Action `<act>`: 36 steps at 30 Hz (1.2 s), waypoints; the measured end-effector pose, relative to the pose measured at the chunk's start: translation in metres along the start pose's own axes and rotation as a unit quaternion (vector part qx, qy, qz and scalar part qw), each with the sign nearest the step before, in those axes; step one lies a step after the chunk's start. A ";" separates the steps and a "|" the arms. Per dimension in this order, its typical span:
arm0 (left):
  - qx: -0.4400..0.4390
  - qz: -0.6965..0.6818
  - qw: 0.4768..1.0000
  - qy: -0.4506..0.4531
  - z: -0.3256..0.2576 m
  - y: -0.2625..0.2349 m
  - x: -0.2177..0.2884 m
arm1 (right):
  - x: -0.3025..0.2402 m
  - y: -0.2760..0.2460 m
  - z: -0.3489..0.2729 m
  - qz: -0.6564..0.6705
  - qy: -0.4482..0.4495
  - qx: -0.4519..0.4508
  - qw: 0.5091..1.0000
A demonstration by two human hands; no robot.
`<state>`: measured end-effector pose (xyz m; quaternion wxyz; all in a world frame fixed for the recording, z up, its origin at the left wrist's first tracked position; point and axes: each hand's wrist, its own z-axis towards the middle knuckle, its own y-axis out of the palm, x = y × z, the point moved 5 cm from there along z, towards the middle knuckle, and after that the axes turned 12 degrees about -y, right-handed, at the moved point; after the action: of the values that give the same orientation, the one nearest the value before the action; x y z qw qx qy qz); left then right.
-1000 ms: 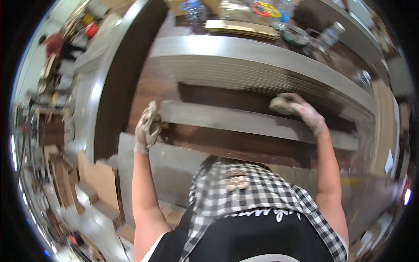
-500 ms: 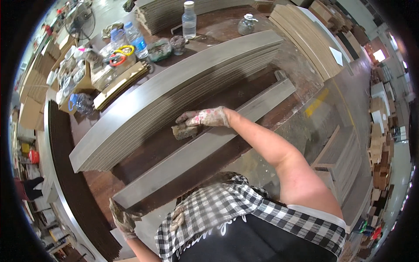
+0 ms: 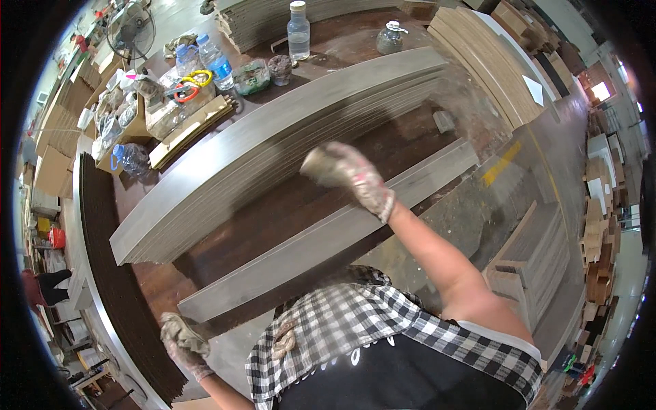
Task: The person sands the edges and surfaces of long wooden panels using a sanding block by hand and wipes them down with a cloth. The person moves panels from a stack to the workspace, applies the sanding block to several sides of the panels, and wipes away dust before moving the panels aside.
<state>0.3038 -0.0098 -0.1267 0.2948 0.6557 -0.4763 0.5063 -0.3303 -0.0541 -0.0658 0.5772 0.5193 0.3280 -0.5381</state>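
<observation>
A long narrow grey board (image 3: 328, 236) lies across the table in front of me. Above it my right hand (image 3: 359, 179), in a stained white glove, is closed around a worn grey-brown block (image 3: 320, 168); both are smeared by motion. Off the board's near left end is my left hand (image 3: 183, 345), gloved too and apart from the board. Its fingers are curled in, and the dirty, crumpled cloth there hides whether anything is in them. Behind the board rises a stack of curved grey boards (image 3: 266, 137).
A small grey block (image 3: 443, 121) lies beyond the board's right end. Along the back stand bottles (image 3: 298, 34), a glass jar (image 3: 391, 39) and scissors (image 3: 195, 85) over a cluttered box. Stacked panels flank me at left (image 3: 113, 273) and right (image 3: 540, 253).
My right hand has lifted off the board with the block, moving up and to the right. The left hand has come away from the board's end. The board sits slightly further right.
</observation>
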 end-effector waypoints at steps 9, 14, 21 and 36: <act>-0.129 0.477 0.754 0.433 -0.115 0.231 0.099 | -0.050 -0.048 -0.082 -0.585 -0.306 0.030 0.751; -0.210 0.567 0.716 0.348 -0.147 0.300 0.093 | -0.027 -0.056 -0.069 -0.555 -0.238 0.041 0.796; -0.203 0.562 0.712 0.368 -0.151 0.301 0.096 | -0.044 -0.056 -0.054 -0.578 -0.209 0.047 0.787; -0.154 0.396 0.801 0.422 -0.148 0.165 0.009 | 0.055 0.303 -0.036 -0.225 -0.005 -0.330 0.917</act>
<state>0.0949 0.0540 -0.0872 0.3377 0.0771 -0.5949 0.7253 -0.0208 -0.0715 -0.0513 0.5810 0.2097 0.5921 -0.5176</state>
